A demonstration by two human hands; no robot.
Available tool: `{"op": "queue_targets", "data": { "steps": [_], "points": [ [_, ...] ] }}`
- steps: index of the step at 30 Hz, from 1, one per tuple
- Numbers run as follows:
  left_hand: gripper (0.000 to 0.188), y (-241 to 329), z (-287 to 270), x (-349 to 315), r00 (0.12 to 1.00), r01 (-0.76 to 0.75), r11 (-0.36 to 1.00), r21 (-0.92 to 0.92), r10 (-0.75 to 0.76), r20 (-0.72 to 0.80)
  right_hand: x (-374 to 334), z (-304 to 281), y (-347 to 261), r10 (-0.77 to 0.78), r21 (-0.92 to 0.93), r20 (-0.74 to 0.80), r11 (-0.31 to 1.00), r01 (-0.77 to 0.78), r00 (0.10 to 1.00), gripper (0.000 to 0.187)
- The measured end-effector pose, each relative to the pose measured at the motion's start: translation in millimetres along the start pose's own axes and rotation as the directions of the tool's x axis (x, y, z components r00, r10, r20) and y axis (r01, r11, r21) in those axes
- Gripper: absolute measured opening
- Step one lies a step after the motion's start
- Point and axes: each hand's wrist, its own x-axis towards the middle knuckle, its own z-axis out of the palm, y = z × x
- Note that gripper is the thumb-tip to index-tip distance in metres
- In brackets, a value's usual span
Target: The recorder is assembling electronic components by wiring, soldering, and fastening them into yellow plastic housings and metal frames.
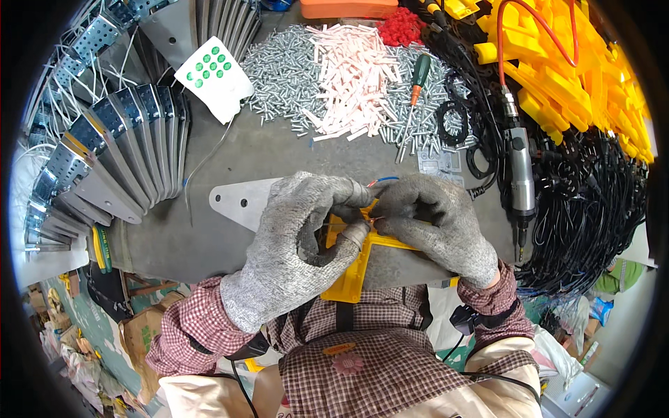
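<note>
My left hand (pixel 296 240) in a grey knit glove is closed over the left side of a yellow plastic part (pixel 352 268) that rests on a grey metal plate (pixel 240 198) at the bench's near edge. My right hand (pixel 432 223), gloved the same, pinches thin red and blue wires (pixel 380 181) right at the top of the yellow part, fingertips meeting the left hand's. Most of the yellow part is hidden under both hands.
A heap of silver screws (pixel 286 70) and pale pink strips (pixel 355 76) lies behind. A green-handled screwdriver (pixel 418 76) rests there. A powered screwdriver (pixel 521 174) hangs at right beside black cables (pixel 592 209) and yellow parts (pixel 557 76). Stacked metal brackets (pixel 118 146) fill the left.
</note>
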Motion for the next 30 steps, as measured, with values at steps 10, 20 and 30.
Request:
{"op": "queue_targets", "data": {
  "steps": [10,20,30],
  "points": [
    [0.026,3.1,1.9,3.1,0.995,-0.073,0.984,0.164,0.084,-0.055,-2.8,1.4,-9.6,0.019,0.067,-0.033,0.998,-0.017,0.999,0.019],
    [0.030,20.3,-10.6,6.3,0.998,0.021,0.998,-0.060,-0.017,0.066,7.8,17.4,-29.5,-0.130,-0.136,-0.124,0.984,0.113,0.984,0.027],
    [0.034,6.2,-21.0,5.4,0.942,-0.329,0.837,0.438,0.258,0.214,15.7,21.0,-22.6,-0.074,-0.012,-0.061,0.997,0.073,0.995,0.022]
  ]
}}
